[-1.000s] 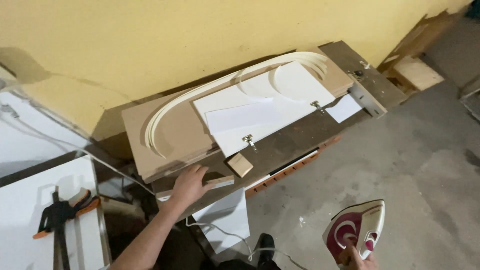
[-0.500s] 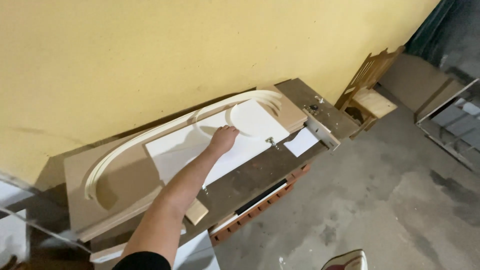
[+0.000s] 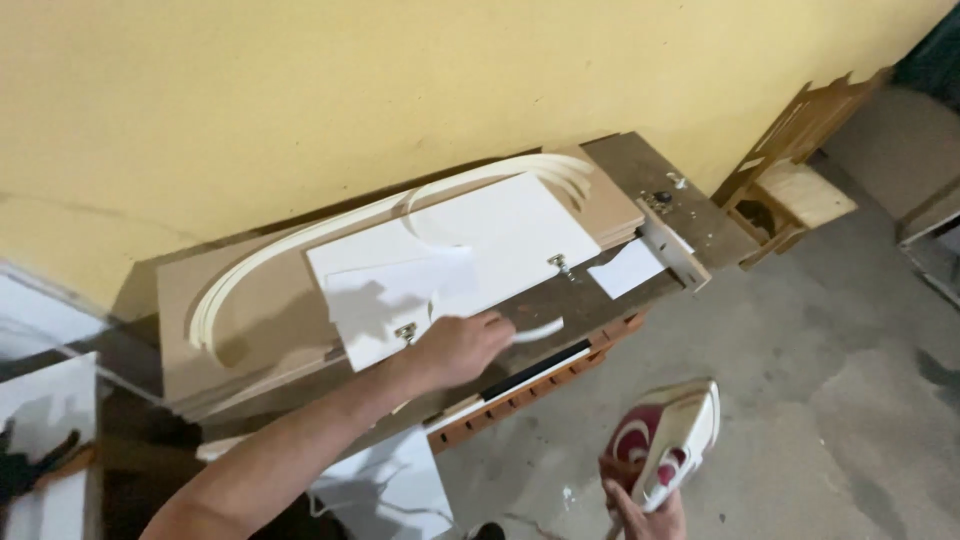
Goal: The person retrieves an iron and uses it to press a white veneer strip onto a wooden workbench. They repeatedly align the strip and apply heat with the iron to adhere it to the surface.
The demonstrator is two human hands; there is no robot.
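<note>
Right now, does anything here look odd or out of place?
Yes: the right hand holds a clothes iron low over the floor, among boards. The left hand holds a white strip at the white panel.

White panel (image 3: 470, 250) at centre frame, plain and unpatterned, bearing small metallic hinges (image 3: 405, 331); cream-white curved strips (image 3: 300, 255) arc over it from centre left to upper centre, lying on tan-brown boards (image 3: 250, 310) atop a dark brown, dust-flecked worktop (image 3: 640, 170). Clothes iron (image 3: 665, 445) at lower right: cream-white shell with dark red panels marked by white curved motifs; beside the worktop's front edge, an orange-brown slotted rail (image 3: 530, 390) with a black band. Background: mustard-yellow wall (image 3: 350, 90) across the upper frame, mottled grey floor (image 3: 830, 350) at right, pale wooden stool (image 3: 790, 190) at upper right.
</note>
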